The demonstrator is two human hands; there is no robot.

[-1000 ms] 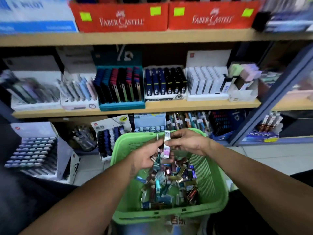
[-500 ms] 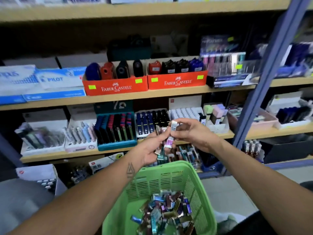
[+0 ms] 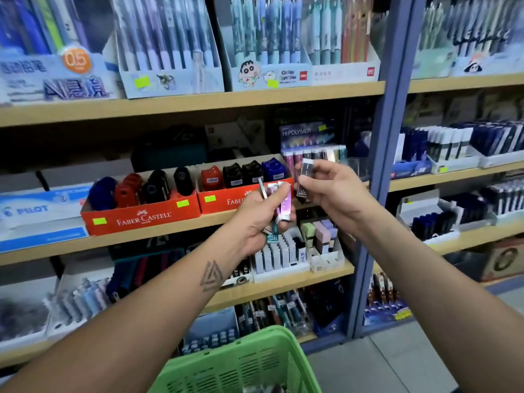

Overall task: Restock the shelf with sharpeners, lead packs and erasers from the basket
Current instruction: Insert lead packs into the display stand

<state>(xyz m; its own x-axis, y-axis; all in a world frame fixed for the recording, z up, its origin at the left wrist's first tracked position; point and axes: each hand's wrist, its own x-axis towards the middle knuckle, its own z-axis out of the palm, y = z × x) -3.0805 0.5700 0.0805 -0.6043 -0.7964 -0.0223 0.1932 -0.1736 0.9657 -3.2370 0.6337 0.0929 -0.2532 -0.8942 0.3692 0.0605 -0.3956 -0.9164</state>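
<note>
Head view: left hand (image 3: 259,219) is gripping a fanned bunch of slim lead packs (image 3: 279,204), fingers curled round them, purple one outermost. Right hand (image 3: 330,191) is pinching a single dark lead pack (image 3: 304,178) between thumb and fingertips, holding it upright just beside the bunch, in front of the Hi-Polymer lead display (image 3: 313,150) on the middle shelf (image 3: 215,217). Red Faber-Castell sharpener boxes (image 3: 141,214) are sitting left of that display. Green basket (image 3: 241,364) is showing at the bottom edge, below both arms; its contents are mostly out of frame.

Risk, as a judgement: the bunch is splaying loosely, so a pack is likely sliding out while attention is going to the right hand. The dark pack could also be going into the wrong colour row, since the slots are blurred.
</note>
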